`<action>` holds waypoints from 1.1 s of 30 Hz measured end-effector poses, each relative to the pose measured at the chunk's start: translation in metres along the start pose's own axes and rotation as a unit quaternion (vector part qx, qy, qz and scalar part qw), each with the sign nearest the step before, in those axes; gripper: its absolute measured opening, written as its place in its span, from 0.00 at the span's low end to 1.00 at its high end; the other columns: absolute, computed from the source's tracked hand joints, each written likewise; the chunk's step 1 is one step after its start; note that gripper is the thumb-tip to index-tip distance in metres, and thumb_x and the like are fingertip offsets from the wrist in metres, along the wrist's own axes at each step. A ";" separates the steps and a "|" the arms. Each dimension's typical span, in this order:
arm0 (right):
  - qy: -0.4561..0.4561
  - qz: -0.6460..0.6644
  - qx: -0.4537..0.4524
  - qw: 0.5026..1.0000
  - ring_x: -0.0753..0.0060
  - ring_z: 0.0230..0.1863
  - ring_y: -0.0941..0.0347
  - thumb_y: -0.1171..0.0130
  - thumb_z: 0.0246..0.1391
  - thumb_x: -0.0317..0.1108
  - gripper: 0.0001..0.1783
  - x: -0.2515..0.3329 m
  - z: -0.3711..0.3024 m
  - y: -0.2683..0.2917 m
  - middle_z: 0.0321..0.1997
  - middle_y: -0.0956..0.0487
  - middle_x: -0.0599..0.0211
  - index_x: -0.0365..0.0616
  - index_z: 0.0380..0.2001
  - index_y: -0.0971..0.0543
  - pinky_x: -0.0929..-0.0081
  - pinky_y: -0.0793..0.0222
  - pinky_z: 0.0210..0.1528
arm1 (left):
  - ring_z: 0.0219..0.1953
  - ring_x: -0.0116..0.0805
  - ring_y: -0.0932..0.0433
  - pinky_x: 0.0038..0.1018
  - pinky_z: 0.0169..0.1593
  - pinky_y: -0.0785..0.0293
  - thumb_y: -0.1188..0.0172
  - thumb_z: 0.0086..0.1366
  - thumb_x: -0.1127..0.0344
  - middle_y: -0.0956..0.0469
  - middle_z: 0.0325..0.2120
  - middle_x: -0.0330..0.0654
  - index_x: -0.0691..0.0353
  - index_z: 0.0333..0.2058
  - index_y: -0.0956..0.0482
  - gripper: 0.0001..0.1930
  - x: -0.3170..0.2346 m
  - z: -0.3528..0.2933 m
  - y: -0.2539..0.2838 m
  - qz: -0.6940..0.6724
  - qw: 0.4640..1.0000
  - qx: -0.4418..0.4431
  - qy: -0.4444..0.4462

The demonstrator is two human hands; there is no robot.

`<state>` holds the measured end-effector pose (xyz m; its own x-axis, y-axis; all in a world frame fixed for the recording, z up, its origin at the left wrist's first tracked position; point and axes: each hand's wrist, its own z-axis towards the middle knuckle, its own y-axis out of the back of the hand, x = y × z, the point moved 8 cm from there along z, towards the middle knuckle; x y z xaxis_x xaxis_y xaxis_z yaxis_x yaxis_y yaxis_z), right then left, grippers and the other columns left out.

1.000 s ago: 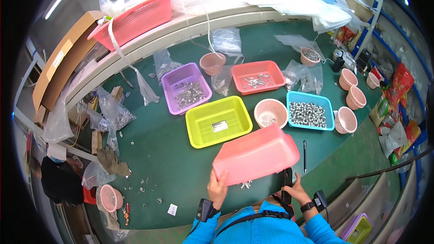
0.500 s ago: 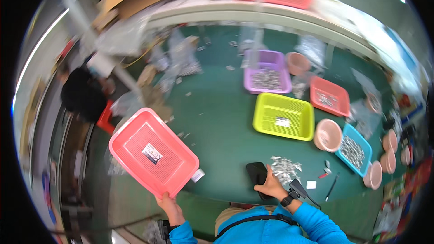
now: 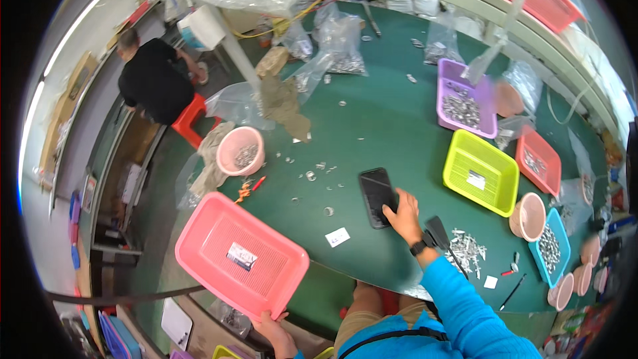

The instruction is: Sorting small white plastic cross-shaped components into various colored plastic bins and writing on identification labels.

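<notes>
My left hand [image 3: 269,329] grips the near rim of a pink plastic basket [image 3: 206,242], tilted and held out beyond the table's left front edge. A printed label lies inside the basket on its mesh bottom. My right hand [image 3: 403,216] pinches the right side of a black smartphone [image 3: 374,186], thumb over its screen side. The phone is over the green table [image 3: 399,119]; whether it rests on the top I cannot tell. A small white paper label [image 3: 337,237] lies left of the phone, and a heap of small metal parts [image 3: 467,250] lies right of my wrist.
At right stand a yellow-green basket [image 3: 458,183], a purple basket [image 3: 490,123], a red basket [image 3: 555,179] and a blue basket [image 3: 563,269]. A pink bowl [image 3: 229,166] of metal parts sits at the left edge. A person [image 3: 156,80] sits beyond it on a red stool [image 3: 189,129].
My view has turned left, uncovering the pink bowl and paper label. The phone and my right hand have moved farther from my body, away from the metal parts. The basket stays in my left hand.
</notes>
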<state>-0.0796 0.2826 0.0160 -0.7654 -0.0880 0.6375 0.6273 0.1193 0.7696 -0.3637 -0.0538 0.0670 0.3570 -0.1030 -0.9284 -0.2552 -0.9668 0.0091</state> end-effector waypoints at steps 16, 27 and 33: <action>-0.184 0.633 -0.468 0.589 0.66 0.39 0.35 0.53 0.29 0.24 0.18 -0.225 -0.330 0.216 0.34 0.30 0.64 0.37 0.32 0.32 0.70 0.40 0.45 | 0.30 0.35 0.28 0.24 0.35 0.33 0.54 0.56 0.69 0.27 0.27 0.45 0.66 0.36 0.30 0.10 0.166 -0.364 -0.200 0.100 0.389 0.914 -0.057; -0.180 0.540 -0.679 0.464 0.64 0.40 0.33 0.58 0.37 0.28 0.22 -0.376 -0.616 0.138 0.40 0.32 0.61 0.38 0.42 0.37 0.68 0.33 0.40 | 0.47 0.45 0.38 0.32 0.46 0.37 0.55 0.54 0.61 0.38 0.44 0.53 0.65 0.46 0.40 0.21 0.506 -0.273 -0.106 0.561 0.179 0.773 -0.238; -0.408 0.664 -0.445 0.441 0.61 0.38 0.33 0.54 0.45 0.35 0.15 -0.385 -0.612 0.061 0.37 0.29 0.64 0.46 0.39 0.35 0.59 0.33 0.36 | 0.46 0.43 0.37 0.31 0.46 0.37 0.54 0.53 0.62 0.37 0.44 0.52 0.65 0.45 0.39 0.21 0.505 -0.274 -0.122 0.579 0.195 0.751 -0.252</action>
<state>0.3417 -0.2815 -0.1606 0.7932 -0.0965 0.6012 0.1306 -0.9374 -0.3227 0.0937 -0.0519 -0.3012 -0.7580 0.3521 -0.5491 -0.0129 0.8336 0.5523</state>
